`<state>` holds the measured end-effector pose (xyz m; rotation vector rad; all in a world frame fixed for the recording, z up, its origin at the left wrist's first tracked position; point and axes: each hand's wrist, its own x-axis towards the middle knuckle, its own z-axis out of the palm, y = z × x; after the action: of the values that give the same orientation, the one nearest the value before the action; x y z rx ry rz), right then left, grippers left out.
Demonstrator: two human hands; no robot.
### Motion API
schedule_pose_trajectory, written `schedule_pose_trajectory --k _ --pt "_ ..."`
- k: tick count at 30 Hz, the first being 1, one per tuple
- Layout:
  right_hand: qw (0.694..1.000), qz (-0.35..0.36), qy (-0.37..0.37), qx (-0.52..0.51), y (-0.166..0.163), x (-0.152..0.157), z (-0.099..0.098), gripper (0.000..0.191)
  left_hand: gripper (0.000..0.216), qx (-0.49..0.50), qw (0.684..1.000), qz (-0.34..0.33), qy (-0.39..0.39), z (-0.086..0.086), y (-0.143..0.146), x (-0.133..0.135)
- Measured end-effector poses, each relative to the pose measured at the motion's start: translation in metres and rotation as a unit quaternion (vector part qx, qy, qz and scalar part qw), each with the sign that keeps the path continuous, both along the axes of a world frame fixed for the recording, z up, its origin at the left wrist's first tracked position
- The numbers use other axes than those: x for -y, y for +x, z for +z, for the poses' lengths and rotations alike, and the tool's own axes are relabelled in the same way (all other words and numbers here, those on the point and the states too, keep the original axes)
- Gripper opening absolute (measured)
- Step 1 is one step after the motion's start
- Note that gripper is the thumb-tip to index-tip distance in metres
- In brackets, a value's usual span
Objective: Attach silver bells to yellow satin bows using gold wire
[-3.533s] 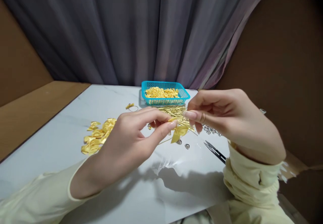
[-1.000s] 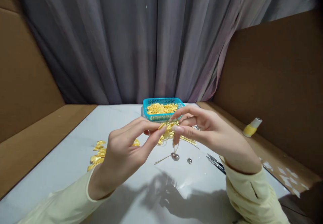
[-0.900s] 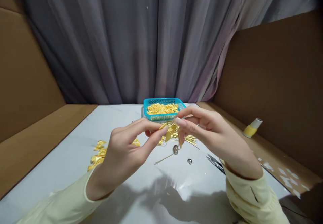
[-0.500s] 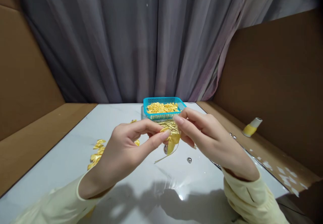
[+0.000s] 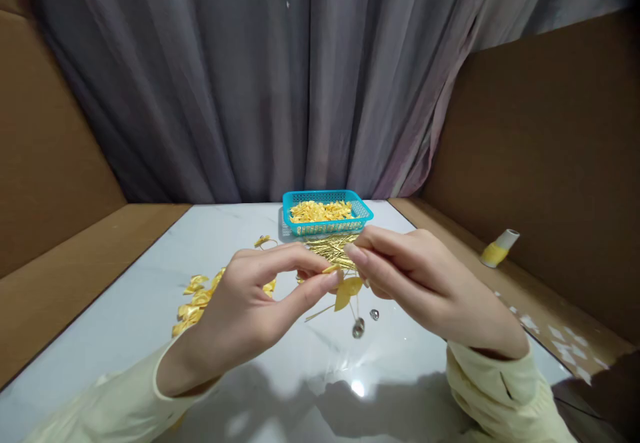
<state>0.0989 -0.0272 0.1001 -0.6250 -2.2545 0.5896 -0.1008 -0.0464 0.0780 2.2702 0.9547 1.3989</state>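
My left hand [image 5: 250, 306] and my right hand [image 5: 425, 283] meet above the white table [image 5: 125, 316], both pinched on a small yellow ribbon petal [image 5: 347, 290]. A thin pin hangs down from the petal with a small silver bead [image 5: 358, 328] at its lower end. Behind the fingertips lies a bundle of gold pins [image 5: 333, 248]. Both arms wear pale yellow sleeves.
A teal basket [image 5: 367, 208] of yellow ribbon pieces stands at the back of the table. More folded yellow petals [image 5: 193, 303] lie at the left. A loose silver bead [image 5: 374, 314] and a loose pin [image 5: 319, 312] lie near the hands. A spool of yellow thread [image 5: 497, 248] rests on the brown ledge at right.
The silver bead on its pin now dangles lower below the petal. My right hand has slid over the scissors, which no longer show. My left hand keeps its pinch.
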Motion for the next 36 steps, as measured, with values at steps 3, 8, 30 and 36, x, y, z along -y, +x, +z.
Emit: schedule_pose_trajectory --k 3,8,30,36 --pt "1.000 -0.003 -0.003 -0.008 0.001 0.000 0.000 0.032 0.014 0.003 1.000 -0.013 0.025 -0.001 -0.001 -0.001" --pt "1.000 -0.004 -0.008 -0.009 0.003 0.000 0.000 0.032 0.014 -0.024 1.000 -0.010 -0.003 0.002 0.000 0.001" --pt "0.994 0.058 -0.095 -0.002 -0.001 -0.010 -0.002 0.030 0.017 -0.001 0.999 0.036 -0.023 -0.001 0.002 0.004" --pt "0.991 0.060 -0.123 -0.013 -0.002 -0.012 -0.004 0.034 0.014 0.016 0.997 0.041 -0.056 -0.001 0.002 0.003"
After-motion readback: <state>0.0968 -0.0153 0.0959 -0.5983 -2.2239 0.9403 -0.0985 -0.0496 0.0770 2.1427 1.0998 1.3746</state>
